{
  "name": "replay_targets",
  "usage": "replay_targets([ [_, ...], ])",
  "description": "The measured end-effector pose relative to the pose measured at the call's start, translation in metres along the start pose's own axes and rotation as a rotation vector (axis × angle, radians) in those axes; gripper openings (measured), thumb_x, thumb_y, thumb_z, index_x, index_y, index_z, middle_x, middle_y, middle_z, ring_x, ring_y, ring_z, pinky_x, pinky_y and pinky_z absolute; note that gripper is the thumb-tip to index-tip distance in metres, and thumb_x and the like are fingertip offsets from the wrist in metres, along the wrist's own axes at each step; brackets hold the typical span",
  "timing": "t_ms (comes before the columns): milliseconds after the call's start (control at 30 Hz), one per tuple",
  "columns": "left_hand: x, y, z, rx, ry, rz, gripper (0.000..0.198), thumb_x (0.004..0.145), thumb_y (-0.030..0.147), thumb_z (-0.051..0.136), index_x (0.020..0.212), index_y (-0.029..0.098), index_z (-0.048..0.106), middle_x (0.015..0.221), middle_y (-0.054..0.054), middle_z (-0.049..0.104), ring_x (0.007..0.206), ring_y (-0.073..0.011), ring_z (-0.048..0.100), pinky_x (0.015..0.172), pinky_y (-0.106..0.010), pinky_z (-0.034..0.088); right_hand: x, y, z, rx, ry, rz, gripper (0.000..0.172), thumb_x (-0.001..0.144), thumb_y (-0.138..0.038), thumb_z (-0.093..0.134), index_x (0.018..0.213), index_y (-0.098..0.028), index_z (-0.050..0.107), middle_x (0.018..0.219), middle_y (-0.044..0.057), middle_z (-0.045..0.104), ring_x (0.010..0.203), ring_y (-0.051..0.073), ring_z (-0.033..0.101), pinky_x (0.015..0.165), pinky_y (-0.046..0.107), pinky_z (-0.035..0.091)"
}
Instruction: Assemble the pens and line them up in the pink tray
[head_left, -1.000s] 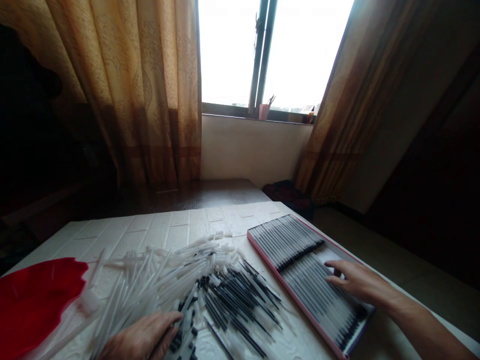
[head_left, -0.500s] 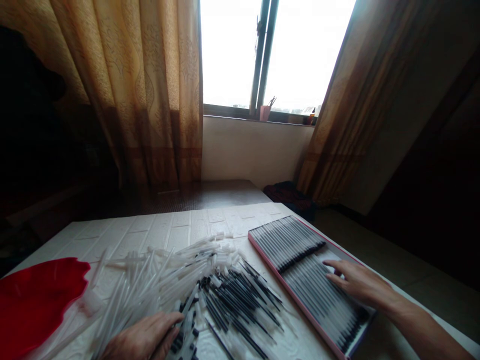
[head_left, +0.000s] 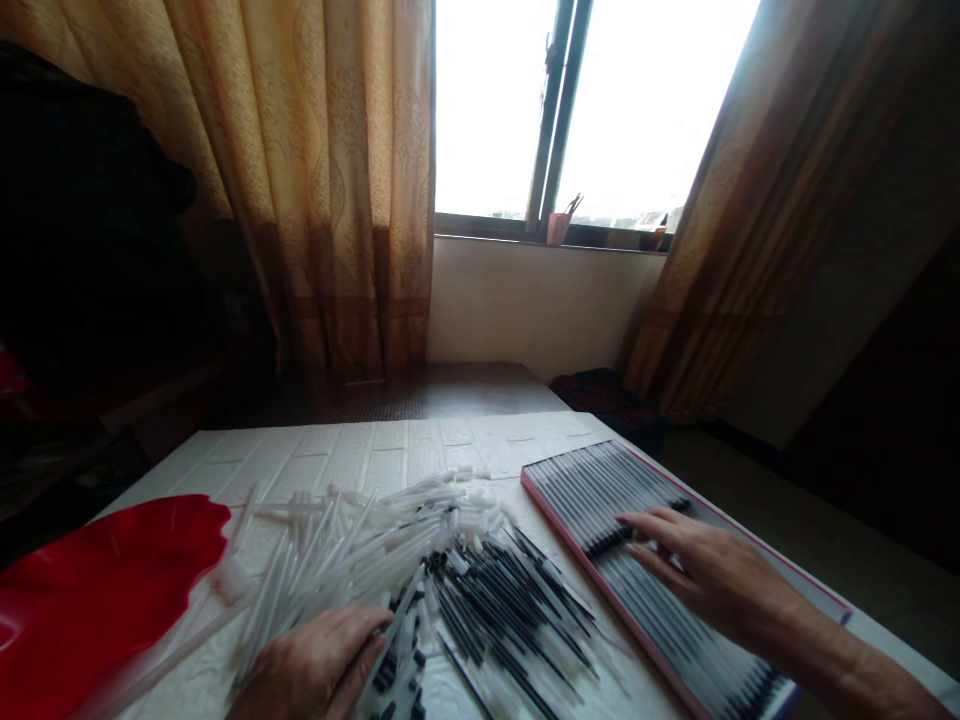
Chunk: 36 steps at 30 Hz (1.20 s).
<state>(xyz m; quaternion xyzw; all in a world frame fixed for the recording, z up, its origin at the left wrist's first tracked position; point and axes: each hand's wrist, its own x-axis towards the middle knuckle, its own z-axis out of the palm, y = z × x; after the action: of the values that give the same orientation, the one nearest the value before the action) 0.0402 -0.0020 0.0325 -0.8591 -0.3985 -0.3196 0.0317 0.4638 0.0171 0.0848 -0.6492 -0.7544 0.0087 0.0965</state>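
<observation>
My left hand (head_left: 315, 660) is curled at the lower edge, beside translucent pen pieces with black ends (head_left: 397, 665). A slim tube shows by its fingertips, but whether they grip it I cannot make out. My right hand (head_left: 697, 560) reaches over a shallow pink-edged box (head_left: 551, 510) with its thumb and forefinger apart and nothing visible between them. Two rows of clear-barrelled pens (head_left: 596, 485) with black ends lie in the box. Left of the box lie loose black pen refills (head_left: 502, 610), tips fanned towards me, and a heap of clear pen barrels (head_left: 315, 535).
A red scalloped tray (head_left: 112, 590) lies at the left on the white brick-patterned table (head_left: 360, 440). Beyond the table's far edge is a dark brown surface (head_left: 465, 385). Further back are curtains (head_left: 322, 200) and a window sill with a pink cup (head_left: 557, 228).
My right hand has moved left across the box, towards the black ends of the far row. My left hand keeps its place by the pieces. The whole view has shifted slightly.
</observation>
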Motion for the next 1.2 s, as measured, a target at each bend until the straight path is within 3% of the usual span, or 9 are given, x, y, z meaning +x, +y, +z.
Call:
replay_targets([
  [133, 0.003, 0.0, -0.002, 0.039, 0.034, 0.017, 0.036, 0.105, 0.045, 0.038, 0.101, 0.028, 0.07, 0.09, 0.005, 0.081, 0.078, -0.011, 0.078, 0.07, -0.01, 0.058, 0.011, -0.052, 0.0, 0.04, 0.005, -0.19, 0.031, 0.096, -0.03, 0.046, 0.115, -0.025, 0.069, 0.105, 0.009, 0.073, 0.084, 0.024, 0.072, 0.07, 0.032, 0.052],
  [333, 0.006, 0.0, -0.006, 0.077, 0.099, 0.005, 0.04, 0.106, 0.044, 0.037, 0.094, 0.026, 0.07, 0.082, 0.004, 0.08, 0.071, -0.0125, 0.078, 0.066, -0.015, 0.06, 0.024, -0.132, 0.012, 0.076, -0.038, -0.393, 0.011, 0.089, -0.018, 0.06, 0.089, -0.023, 0.07, 0.087, 0.002, 0.071, 0.076, 0.019, 0.067, 0.064, 0.026, 0.043],
  [433, 0.007, 0.001, -0.007, 0.06, 0.086, -0.013, 0.039, 0.106, 0.041, 0.037, 0.093, 0.025, 0.07, 0.08, 0.003, 0.079, 0.07, -0.013, 0.077, 0.064, -0.016, 0.06, 0.03, -0.166, 0.024, 0.081, -0.099, -0.465, 0.009, 0.087, -0.016, 0.062, 0.087, -0.023, 0.068, 0.089, 0.002, 0.07, 0.079, 0.019, 0.066, 0.065, 0.025, 0.042],
  [533, 0.007, 0.002, -0.007, 0.039, 0.046, -0.029, 0.036, 0.104, 0.035, 0.038, 0.092, 0.024, 0.07, 0.078, 0.001, 0.077, 0.069, -0.0137, 0.076, 0.062, -0.017, 0.059, 0.039, -0.188, 0.042, 0.037, -0.082, -0.543, 0.014, 0.087, -0.015, 0.06, 0.094, -0.023, 0.069, 0.096, 0.004, 0.069, 0.082, 0.02, 0.065, 0.065, 0.026, 0.041],
  [633, 0.006, 0.002, -0.007, 0.043, 0.051, -0.029, 0.032, 0.103, 0.028, 0.039, 0.093, 0.024, 0.07, 0.078, 0.001, 0.076, 0.068, -0.0153, 0.075, 0.062, -0.02, 0.059, 0.047, -0.198, 0.059, -0.004, -0.062, -0.628, 0.02, 0.084, -0.013, 0.061, 0.1, -0.023, 0.069, 0.102, 0.004, 0.068, 0.085, 0.02, 0.063, 0.065, 0.026, 0.042],
  [833, 0.004, 0.003, -0.006, 0.049, 0.008, -0.05, 0.032, 0.102, 0.025, 0.038, 0.092, 0.023, 0.069, 0.077, 0.001, 0.075, 0.068, -0.0166, 0.075, 0.061, -0.023, 0.059, 0.055, -0.206, 0.073, -0.02, -0.072, -0.68, 0.012, 0.083, -0.015, 0.065, 0.092, -0.022, 0.07, 0.104, 0.004, 0.067, 0.09, 0.021, 0.062, 0.066, 0.026, 0.043],
  [933, 0.004, 0.002, -0.006, 0.069, 0.027, -0.04, 0.034, 0.103, 0.027, 0.036, 0.093, 0.023, 0.068, 0.077, 0.001, 0.076, 0.068, -0.0164, 0.075, 0.062, -0.023, 0.06, 0.057, -0.206, 0.071, -0.024, -0.073, -0.69, 0.008, 0.085, -0.015, 0.065, 0.089, -0.021, 0.07, 0.1, 0.004, 0.067, 0.089, 0.021, 0.061, 0.065, 0.026, 0.043],
  [1067, 0.005, -0.002, -0.007, 0.091, 0.177, -0.033, 0.03, 0.105, 0.031, 0.037, 0.108, 0.023, 0.066, 0.09, -0.001, 0.078, 0.078, -0.0155, 0.077, 0.07, -0.021, 0.061, 0.057, -0.197, 0.061, -0.003, -0.065, -0.654, 0.008, 0.089, -0.016, 0.064, 0.092, -0.021, 0.07, 0.102, 0.004, 0.068, 0.089, 0.02, 0.062, 0.069, 0.027, 0.044],
  [1200, 0.006, -0.002, -0.01, -0.021, 0.271, -0.178, 0.028, 0.103, 0.036, 0.043, 0.121, 0.025, 0.063, 0.099, -0.003, 0.078, 0.084, -0.0159, 0.077, 0.075, -0.02, 0.061, 0.053, -0.184, 0.044, 0.056, -0.044, -0.562, 0.008, 0.091, -0.021, 0.066, 0.098, -0.022, 0.07, 0.103, 0.004, 0.068, 0.092, 0.019, 0.064, 0.074, 0.026, 0.045],
])
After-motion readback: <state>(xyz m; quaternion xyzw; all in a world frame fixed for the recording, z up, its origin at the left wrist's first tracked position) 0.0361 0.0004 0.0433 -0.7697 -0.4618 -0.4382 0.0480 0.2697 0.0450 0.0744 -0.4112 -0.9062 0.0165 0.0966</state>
